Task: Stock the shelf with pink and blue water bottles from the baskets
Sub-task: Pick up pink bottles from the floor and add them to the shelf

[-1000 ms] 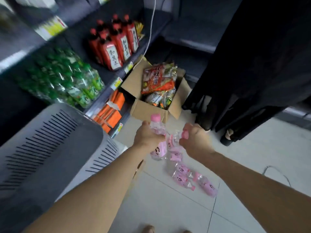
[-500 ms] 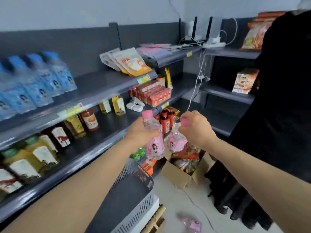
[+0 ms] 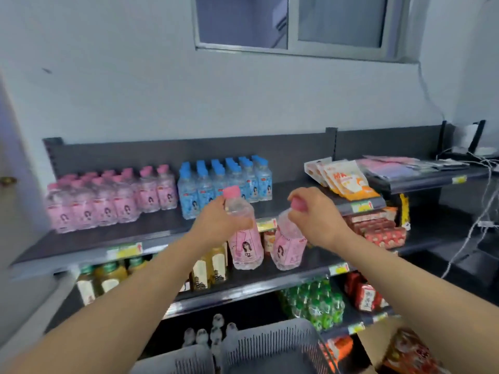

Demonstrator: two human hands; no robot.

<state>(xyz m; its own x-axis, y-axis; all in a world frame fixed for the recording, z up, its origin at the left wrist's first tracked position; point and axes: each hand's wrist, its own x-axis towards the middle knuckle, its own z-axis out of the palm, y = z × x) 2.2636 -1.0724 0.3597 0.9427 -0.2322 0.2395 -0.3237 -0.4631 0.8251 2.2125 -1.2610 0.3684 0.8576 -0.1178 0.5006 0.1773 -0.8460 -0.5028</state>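
My left hand [image 3: 217,224] grips an upright pink water bottle [image 3: 244,244] round its shoulder, its pink cap showing above my fingers. My right hand [image 3: 314,214] holds a second pink bottle [image 3: 288,245] by the cap, and that bottle hangs tilted. Both bottles are in front of the shelf's [image 3: 89,236] top board, at its front edge. On that board stands a group of pink bottles [image 3: 108,201] at the left and a group of blue bottles [image 3: 226,184] beside it.
Grey plastic baskets [image 3: 272,346] sit low in front of me. Snack bags [image 3: 343,179] lie on the top board at the right. Lower boards hold yellow juice bottles [image 3: 210,268], green bottles [image 3: 313,300] and red cartons [image 3: 383,233]. Cables [image 3: 483,201] hang at the far right.
I have risen from the floor and turned left to face the shelf. Both hands have carried their pink bottles up to the level of the top board.
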